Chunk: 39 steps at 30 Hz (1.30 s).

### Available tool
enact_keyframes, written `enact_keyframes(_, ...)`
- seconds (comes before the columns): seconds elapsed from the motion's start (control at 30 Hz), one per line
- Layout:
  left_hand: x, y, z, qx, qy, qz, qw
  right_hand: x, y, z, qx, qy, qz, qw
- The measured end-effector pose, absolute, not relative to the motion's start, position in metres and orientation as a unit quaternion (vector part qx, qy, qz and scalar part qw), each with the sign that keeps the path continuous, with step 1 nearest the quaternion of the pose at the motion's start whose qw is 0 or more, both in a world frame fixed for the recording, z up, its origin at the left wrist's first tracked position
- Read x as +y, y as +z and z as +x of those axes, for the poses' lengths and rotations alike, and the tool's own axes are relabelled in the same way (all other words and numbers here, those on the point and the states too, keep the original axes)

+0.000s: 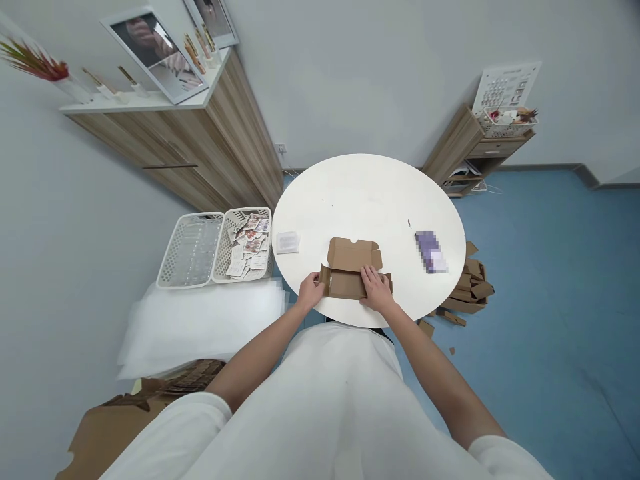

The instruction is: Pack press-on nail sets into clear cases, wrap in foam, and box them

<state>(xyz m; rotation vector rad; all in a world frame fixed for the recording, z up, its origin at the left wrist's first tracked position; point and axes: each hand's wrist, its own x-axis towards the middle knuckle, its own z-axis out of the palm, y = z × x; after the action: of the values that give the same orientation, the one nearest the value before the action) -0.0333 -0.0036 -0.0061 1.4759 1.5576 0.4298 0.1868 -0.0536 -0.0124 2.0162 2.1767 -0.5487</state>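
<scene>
A brown cardboard box [349,284], partly folded, lies on the white round table [365,193] near its front edge. Its lid panel [353,256] is raised at the far side, with small flaps at the corners. My left hand [311,291] grips the folded side flap at the box's left end, fingers closed round it. Over the right part of the box rests my right hand [377,288], fingers spread across the cardboard, its thumb toward the near edge. The underside of that hand is hidden.
Left on the table is a stack of clear packets [287,243]; a blurred purple item [430,252] lies right. Baskets with plastic pieces [193,250] and printed cards [250,243] stand beside the table. Cardboard pieces [467,287] are piled on the floor at right.
</scene>
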Motion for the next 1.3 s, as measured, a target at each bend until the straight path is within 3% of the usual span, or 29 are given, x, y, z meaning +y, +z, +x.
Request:
enact_keyframes(1.0,0.001,-0.013,-0.012,0.615,-0.004,0.706,0.351,-0.058,-0.005,0.185,0.749,-0.194,0.626,0.097)
enact_keyframes(1.3,-0.007,-0.007,-0.024,0.545,0.085,0.741,0.383,-0.057,-0.001,0.190,0.742,-0.186,0.636,0.104)
